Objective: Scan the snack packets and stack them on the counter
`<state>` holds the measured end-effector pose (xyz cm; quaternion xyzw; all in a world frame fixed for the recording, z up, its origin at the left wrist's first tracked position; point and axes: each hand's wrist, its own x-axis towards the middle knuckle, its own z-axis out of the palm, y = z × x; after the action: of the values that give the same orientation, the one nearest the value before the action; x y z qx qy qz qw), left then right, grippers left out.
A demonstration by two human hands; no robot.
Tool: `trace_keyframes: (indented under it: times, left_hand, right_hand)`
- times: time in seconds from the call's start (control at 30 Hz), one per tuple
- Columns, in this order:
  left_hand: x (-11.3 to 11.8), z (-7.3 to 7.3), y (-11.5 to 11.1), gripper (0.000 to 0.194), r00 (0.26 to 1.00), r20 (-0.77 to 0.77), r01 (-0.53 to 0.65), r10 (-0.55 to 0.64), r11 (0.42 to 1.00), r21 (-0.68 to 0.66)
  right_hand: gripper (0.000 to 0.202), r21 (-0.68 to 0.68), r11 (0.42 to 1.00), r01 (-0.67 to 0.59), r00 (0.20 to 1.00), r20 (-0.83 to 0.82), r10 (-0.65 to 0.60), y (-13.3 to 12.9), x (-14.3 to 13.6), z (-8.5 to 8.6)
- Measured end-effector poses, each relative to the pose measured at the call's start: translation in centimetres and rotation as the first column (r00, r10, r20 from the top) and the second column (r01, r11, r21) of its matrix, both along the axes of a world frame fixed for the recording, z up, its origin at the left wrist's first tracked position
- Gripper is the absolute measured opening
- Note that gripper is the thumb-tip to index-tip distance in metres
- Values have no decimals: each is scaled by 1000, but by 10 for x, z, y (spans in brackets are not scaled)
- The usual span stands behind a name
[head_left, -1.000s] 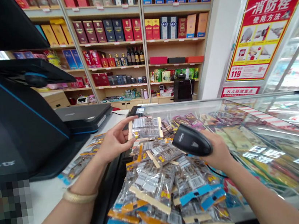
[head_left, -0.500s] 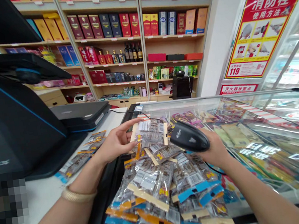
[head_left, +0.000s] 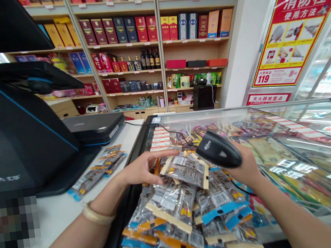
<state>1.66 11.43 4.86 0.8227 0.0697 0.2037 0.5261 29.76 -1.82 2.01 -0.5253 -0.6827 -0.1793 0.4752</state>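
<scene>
In my right hand [head_left: 246,163] is a black barcode scanner [head_left: 219,149], its head pointing left above the pile. My left hand [head_left: 142,168] is open, thumb and fingers apart, beside a clear snack packet [head_left: 186,170] with cream ends. The fingertips reach over that packet's upper edge; whether they touch it I cannot tell. Beneath lies a heap of similar packets [head_left: 172,200] with cream, orange and blue ends, some showing printed barcodes. A bracelet [head_left: 98,213] is on my left wrist.
Several snack packets [head_left: 98,171] lie on the white counter [head_left: 59,219] at left, by the black checkout machine [head_left: 23,130]. A glass-topped freezer [head_left: 279,157] full of packaged goods extends right. The scanner's cord [head_left: 166,128] runs back left. Shelves of boxed bottles [head_left: 129,31] stand behind.
The cream-ended packet, upright at my left fingers before, now lies tilted lower on the heap. My left hand has moved right and down with it. The scanner has shifted slightly right.
</scene>
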Motion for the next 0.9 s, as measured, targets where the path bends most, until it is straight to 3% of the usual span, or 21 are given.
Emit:
trace_keyframes:
  times: [0.07,0.13,0.2,0.23,0.3,0.37,0.4,0.43,0.5,0.6,0.73,0.9]
  left_hand:
    - [0,1,2,72,998,34,-62,62,998,6]
    - [-1,0,7,62,974,68,-220,218,975,27]
    - [-5,-2,16,51,880,93,-474,466,870,137]
    - [-8,-3,23,47,790,106,-611,604,759,227]
    - [-19,-4,36,44,522,115,-795,845,433,425]
    - [-34,-5,50,51,209,61,-794,976,133,593]
    - [-41,-5,55,55,69,17,-754,997,40,656]
    - [-49,-5,60,59,-47,-31,-712,998,-12,702]
    - [-61,-6,69,64,-192,-131,-672,973,-33,740]
    - [-73,-11,79,58,-239,-275,-711,931,25,703]
    - [-80,-18,86,37,-154,-271,-807,950,36,589]
    - [-76,-12,81,35,-6,26,-822,1000,-20,569]
  right_hand:
    - [13,1,1000,12,1000,4,-12,0,1,-1]
    - [12,5,1000,19,1000,6,-19,0,4,-4]
    - [12,7,1000,14,1000,8,-14,0,6,-6]
    - [12,8,1000,12,1000,9,-12,0,8,-7]
    - [9,8,1000,8,1000,12,-8,0,9,-8]
    - [6,13,1000,1,1000,20,-1,1,9,-8]
    - [5,17,1000,-9,1000,27,9,1,9,-8]
    - [4,23,1000,-21,999,32,20,1,8,-8]
    - [6,37,999,-39,999,37,38,2,7,-8]
    - [9,39,999,-26,999,26,25,3,7,-9]
    - [11,23,1000,-13,1000,12,12,4,8,-9]
    - [12,29,999,-23,1000,3,23,3,8,-8]
